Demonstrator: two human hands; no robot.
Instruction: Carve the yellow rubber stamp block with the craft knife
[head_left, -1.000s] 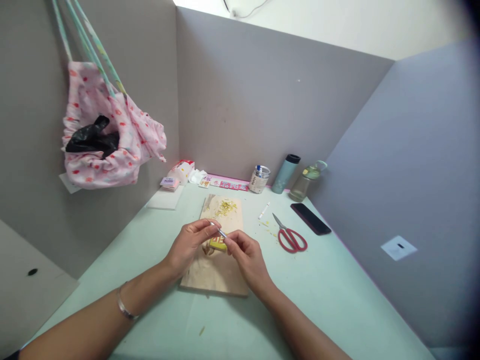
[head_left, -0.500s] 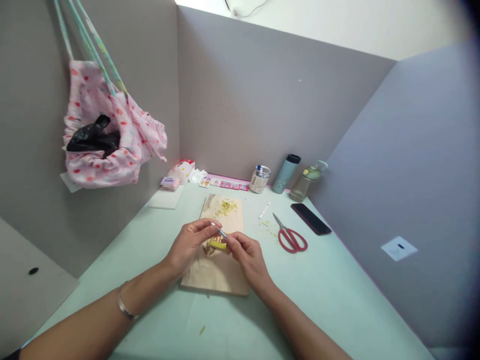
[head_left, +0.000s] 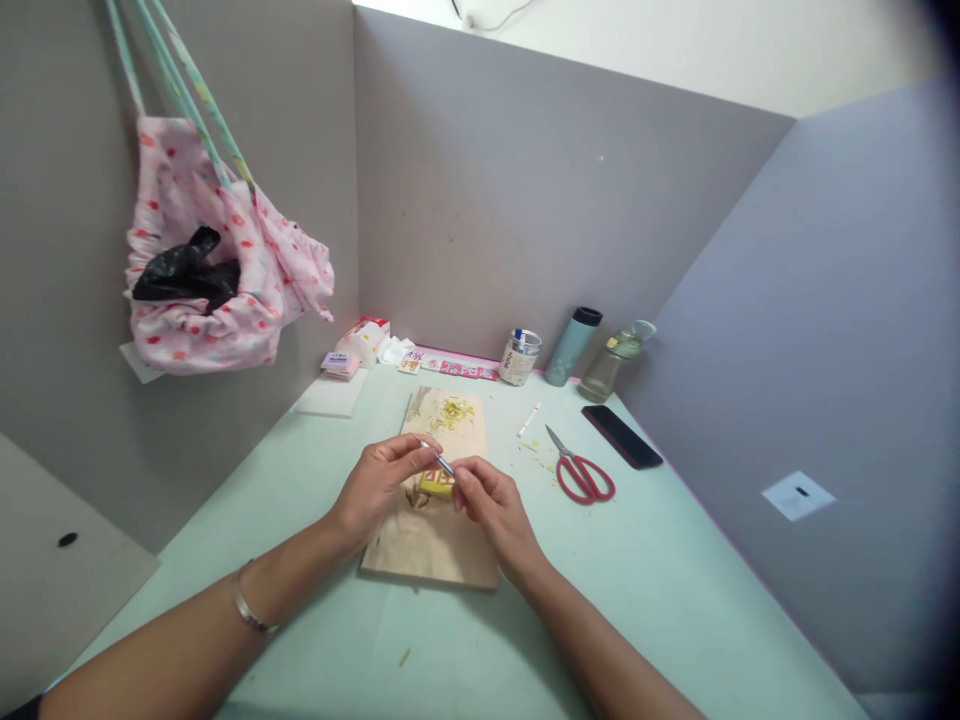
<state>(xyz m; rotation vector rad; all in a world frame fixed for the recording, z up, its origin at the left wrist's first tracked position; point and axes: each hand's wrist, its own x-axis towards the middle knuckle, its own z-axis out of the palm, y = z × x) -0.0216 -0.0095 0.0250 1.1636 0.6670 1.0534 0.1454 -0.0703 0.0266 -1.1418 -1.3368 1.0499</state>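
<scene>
Slim metallic tool (head_left: 444, 465), pinched two-handed
Left hand (head_left: 377, 487) clamps one end, right hand (head_left: 496, 507) the other, above a yellow block (head_left: 436, 487) (red-marked on top) on a wooden board (head_left: 433, 552).

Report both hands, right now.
Left hand: closed, pinching the upper end of a slim tool.
Right hand: closed, pinching the tool's lower end.

Soft light, dark upper-right corner

grey partitions (head_left: 540, 210), three sides | pale-green tabletop (head_left: 660, 600) | bright wall (head_left: 675, 45) above, probably white
</scene>
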